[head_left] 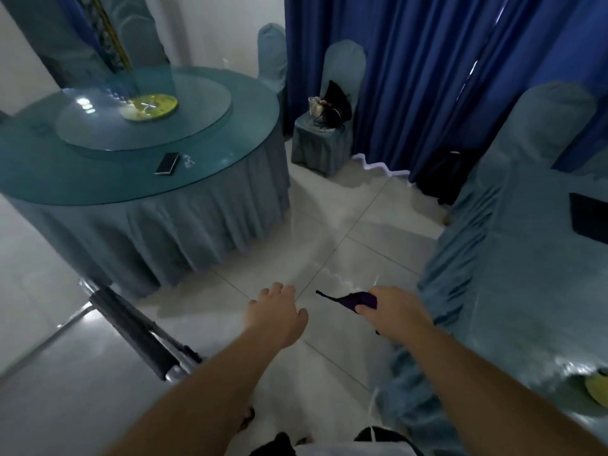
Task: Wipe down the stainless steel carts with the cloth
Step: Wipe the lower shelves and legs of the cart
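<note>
A stainless steel cart (49, 373) fills the lower left, with its flat top and a dark-gripped handle bar (138, 334) along its right edge. My left hand (279, 311) hovers over the tiled floor just right of the handle, fingers apart and holding nothing. My right hand (394, 311) is closed around a dark purple cloth (355, 299), whose loose end sticks out to the left. Both hands are off the cart.
A round table (98, 182) with a glass top, turntable and phone (167, 163) stands at the left. A second covered table (526, 274) is at the right. A covered chair (322, 143) holding bags stands before blue curtains (427, 77). Tiled floor (345, 232) lies between.
</note>
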The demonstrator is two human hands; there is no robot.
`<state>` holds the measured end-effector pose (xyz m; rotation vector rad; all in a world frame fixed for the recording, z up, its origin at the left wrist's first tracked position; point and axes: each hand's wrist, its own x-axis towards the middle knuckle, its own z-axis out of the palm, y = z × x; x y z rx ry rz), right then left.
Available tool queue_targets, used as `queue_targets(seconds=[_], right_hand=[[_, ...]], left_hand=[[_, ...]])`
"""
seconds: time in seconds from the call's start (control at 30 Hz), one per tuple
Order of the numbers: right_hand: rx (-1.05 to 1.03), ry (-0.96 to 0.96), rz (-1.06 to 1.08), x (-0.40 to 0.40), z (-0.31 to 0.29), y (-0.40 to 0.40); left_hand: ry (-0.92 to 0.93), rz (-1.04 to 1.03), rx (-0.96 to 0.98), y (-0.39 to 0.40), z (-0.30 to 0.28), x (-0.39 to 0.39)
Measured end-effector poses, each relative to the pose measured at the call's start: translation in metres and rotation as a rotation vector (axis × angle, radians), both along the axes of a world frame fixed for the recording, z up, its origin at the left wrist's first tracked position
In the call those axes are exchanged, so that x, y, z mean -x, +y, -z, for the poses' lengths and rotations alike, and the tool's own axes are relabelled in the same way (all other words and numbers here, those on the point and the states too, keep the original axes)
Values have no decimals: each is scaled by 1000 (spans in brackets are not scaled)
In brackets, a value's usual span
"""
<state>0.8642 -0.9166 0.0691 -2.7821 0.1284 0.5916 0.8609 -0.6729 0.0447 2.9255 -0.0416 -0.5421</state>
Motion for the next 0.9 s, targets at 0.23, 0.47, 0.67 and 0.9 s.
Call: queue_targets(seconds=[0.23, 0.47, 0.67, 0.9], right_hand=[[3, 47, -99, -145, 13, 33], [-102, 87, -288, -326, 13, 108], [-95, 110, -591, -428, 8, 235], [-47, 192, -928, -446, 30, 399]], left_hand=[[32, -128, 34, 40, 25, -109], [11, -429, 20, 101, 18, -223], [-19, -751, 71, 166, 1, -256], [50, -1059, 69, 275, 24, -247]])
